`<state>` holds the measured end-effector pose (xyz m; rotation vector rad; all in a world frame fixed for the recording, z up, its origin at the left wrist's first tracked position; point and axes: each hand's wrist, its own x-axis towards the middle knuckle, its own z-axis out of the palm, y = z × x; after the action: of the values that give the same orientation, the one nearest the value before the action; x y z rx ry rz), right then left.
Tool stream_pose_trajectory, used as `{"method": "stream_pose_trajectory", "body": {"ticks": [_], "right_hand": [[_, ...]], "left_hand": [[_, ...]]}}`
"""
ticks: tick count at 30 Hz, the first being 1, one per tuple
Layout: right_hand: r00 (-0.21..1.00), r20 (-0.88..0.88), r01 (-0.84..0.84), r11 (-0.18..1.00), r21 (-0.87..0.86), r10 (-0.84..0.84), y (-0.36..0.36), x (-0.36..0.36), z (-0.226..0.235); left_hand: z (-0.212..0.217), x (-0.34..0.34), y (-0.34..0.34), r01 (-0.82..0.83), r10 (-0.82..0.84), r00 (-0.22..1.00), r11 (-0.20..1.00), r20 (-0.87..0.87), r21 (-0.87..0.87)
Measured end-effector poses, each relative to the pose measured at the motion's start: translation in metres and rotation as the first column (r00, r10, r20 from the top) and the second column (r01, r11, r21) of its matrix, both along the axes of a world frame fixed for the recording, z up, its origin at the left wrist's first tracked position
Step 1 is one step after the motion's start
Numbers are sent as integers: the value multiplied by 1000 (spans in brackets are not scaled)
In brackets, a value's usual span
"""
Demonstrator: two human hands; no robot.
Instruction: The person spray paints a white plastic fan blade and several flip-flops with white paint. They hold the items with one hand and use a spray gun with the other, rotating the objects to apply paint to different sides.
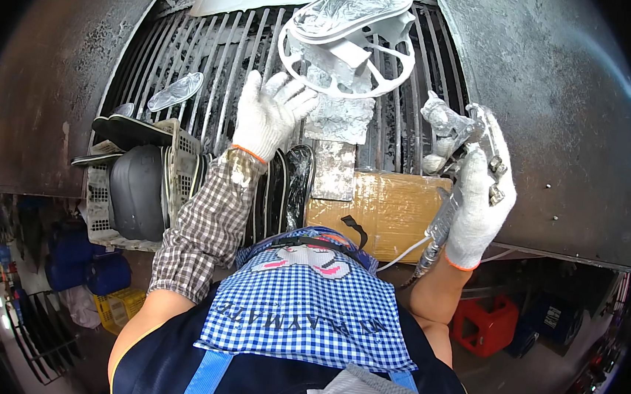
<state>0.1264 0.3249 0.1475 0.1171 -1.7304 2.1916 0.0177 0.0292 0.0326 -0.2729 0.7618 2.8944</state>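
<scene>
In a white knit glove, my left hand (269, 112) is open, palm up and fingers spread, just short of a white-coated spoked wheel stand (396, 81). An oval, sole-shaped piece (352, 11) with a shiny wrapped face and a white rim sits tilted on top of the stand. My right hand (483, 188), also gloved, is wrapped round a spray gun (450, 130) crusted with pale coating. A thin hose (406, 256) runs down from the gun's handle. The gun's nozzle is hard to make out under the crust.
Coated metal slats (222, 64) lie between dark sheet-metal walls (550, 134). A smaller wrapped oval (176, 91) rests on them. Nearer stand a plastic crate (97, 202) with black curved pieces, a taped cardboard box (381, 213) and a metal plate (334, 170). A red container (485, 325) is low right.
</scene>
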Motion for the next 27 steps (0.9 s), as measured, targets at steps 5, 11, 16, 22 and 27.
{"method": "stream_pose_trajectory", "body": {"ticks": [5,11,16,22,27], "right_hand": [[999,-34,43,996,73,-41,5,4,-10],[999,-45,19,999,50,-17,9,11,-19],[986,-156,73,992,104,-56,5,8,-16],[943,-194,-290,954,-75,272,-28,-1,0],[943,-257,-186,975,122,212,-44,-18,1]], "left_hand": [[-4,-10,-11,-41,39,999,998,-31,-44],[-1,-21,-21,-90,87,996,991,-37,-98],[1,-25,-22,-94,87,994,990,-73,-107],[0,-27,-21,-102,98,993,993,-61,-66],[-5,-29,-20,-117,113,990,992,-86,-41]]}}
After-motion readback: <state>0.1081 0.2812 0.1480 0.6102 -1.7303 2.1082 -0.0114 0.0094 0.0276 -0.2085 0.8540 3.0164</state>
